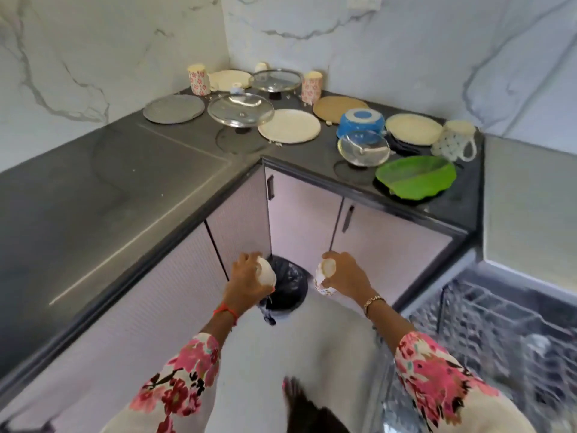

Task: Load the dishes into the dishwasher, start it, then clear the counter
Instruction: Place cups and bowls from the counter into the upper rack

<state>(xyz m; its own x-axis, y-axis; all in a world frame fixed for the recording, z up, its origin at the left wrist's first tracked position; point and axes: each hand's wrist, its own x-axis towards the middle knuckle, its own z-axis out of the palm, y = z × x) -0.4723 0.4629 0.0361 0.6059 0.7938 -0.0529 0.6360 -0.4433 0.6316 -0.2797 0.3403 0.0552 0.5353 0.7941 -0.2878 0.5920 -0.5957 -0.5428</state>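
I am gripping a white cup point(268, 273) in my left hand point(246, 275), fingers curled round its body, and tipping it over the bin point(288, 287), which is lined with a black bag and standing on the floor. My right hand point(345, 273) is gripping a patterned cup point(324, 278) the same way, mouth turned sideways, and it appears to be hanging just right of the bin. The dishwasher rack point(499, 326) is standing pulled out at lower right, well apart from both cups.

Risks, as I am judging them:
- Either cup could be slipping from a one-handed hold and dropping into the bin or onto the floor.
- The patterned cup is hanging beside the bin rather than over it, so any dregs could be landing on the floor.
- Carrying two cups to the rack at once, I could be knocking them together or against the wire.

On the tabletop point(93, 198) I am counting, left to right:
- one grey plate point(174, 108)
- two floral cups point(198, 80)
- three glass lids point(240, 109)
- four pale or tan plates point(288, 125)
- one upturned blue bowl point(360, 121)
- one dotted mug point(456, 141)
- one green plate point(415, 179)
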